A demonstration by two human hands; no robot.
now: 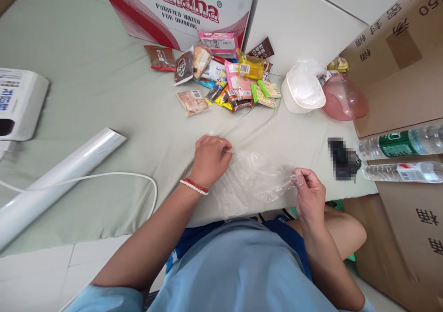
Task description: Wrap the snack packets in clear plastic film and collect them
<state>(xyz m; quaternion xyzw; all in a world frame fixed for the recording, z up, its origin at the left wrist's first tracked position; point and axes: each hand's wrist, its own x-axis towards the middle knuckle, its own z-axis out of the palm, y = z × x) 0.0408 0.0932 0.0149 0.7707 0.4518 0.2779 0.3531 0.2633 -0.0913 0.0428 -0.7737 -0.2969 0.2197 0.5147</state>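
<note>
A clear plastic bag (252, 178) is stretched loosely between my two hands, just above the front edge of the covered table. My left hand (212, 157), with a red and white bracelet at the wrist, pinches the bag's upper left corner between thumb and fingers. On the other side, my right hand (309, 189) grips the bag's right edge between thumb and forefinger. The bag looks thin and crumpled, and I see nothing inside it. Beyond my hands lies a pile of wrapped snacks (238, 79), with one flat packet (194, 102) at its near left.
Behind the snacks stands a Wahaha water carton (187, 12). A white tub (287, 93) with clear plastic in it and a pink bowl (349, 104) are at right, near two bottles (401, 143) and a cardboard box (398, 86). A long roll (62, 183) and white cable (128, 174) lie left.
</note>
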